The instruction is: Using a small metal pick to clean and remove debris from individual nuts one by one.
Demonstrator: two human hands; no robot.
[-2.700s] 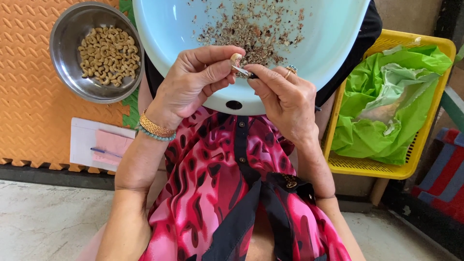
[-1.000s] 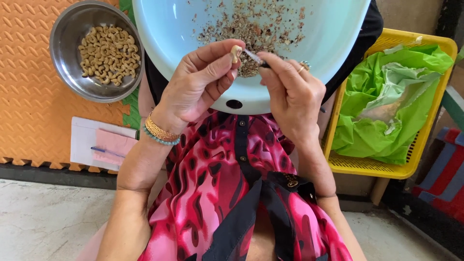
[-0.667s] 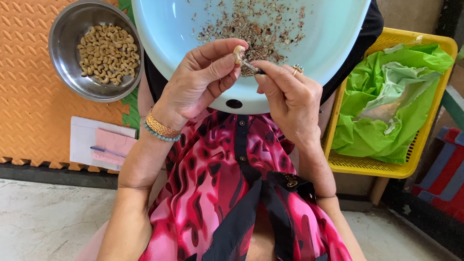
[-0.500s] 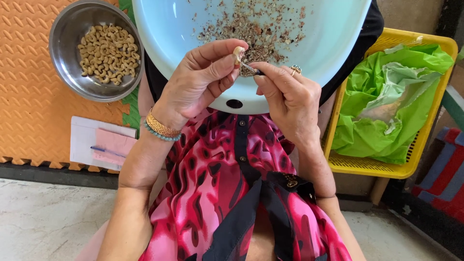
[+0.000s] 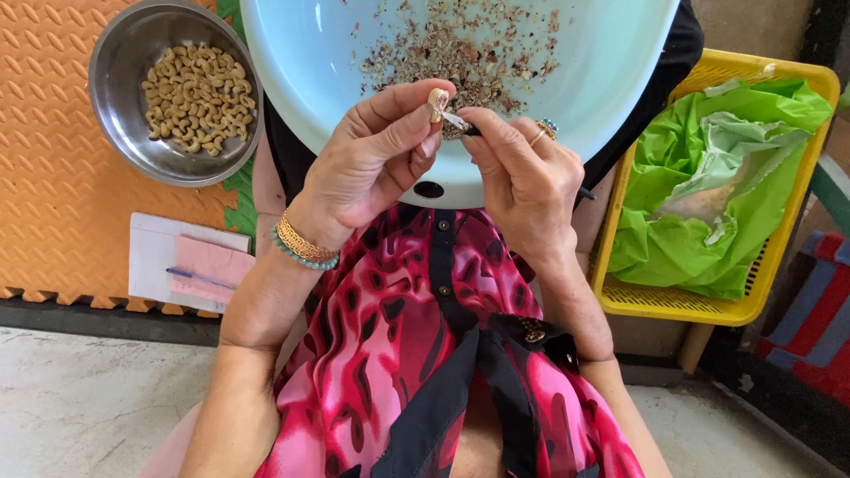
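Slightly lowered since the earlier frame, my left hand (image 5: 372, 164) pinches a pale curved cashew kernel (image 5: 436, 99) over the light-blue plastic basin (image 5: 292, 53); my right hand (image 5: 522, 181) grips a small thin-bladed knife (image 5: 456, 120), its handle mostly hidden by fingers.

Steel bowl (image 5: 115, 133) at upper left, resting on an orange foam mat (image 5: 44, 204); holds a shallow heap of pale peeled cashew kernels (image 5: 190, 96). Green mat piece (image 5: 235, 190) shows just beside the bowl's right rim. Below the bowl: white notepad (image 5: 150, 257) with a pink slip (image 5: 211, 268) and a blue pen (image 5: 190, 279) lying on it. At right, a yellow perforated plastic basket (image 5: 682, 310) lined with a crumpled green plastic bag (image 5: 708, 239). Red and blue striped item (image 5: 815, 319) at far right edge, kind unclear. Grey concrete floor (image 5: 80, 407) along the bottom.
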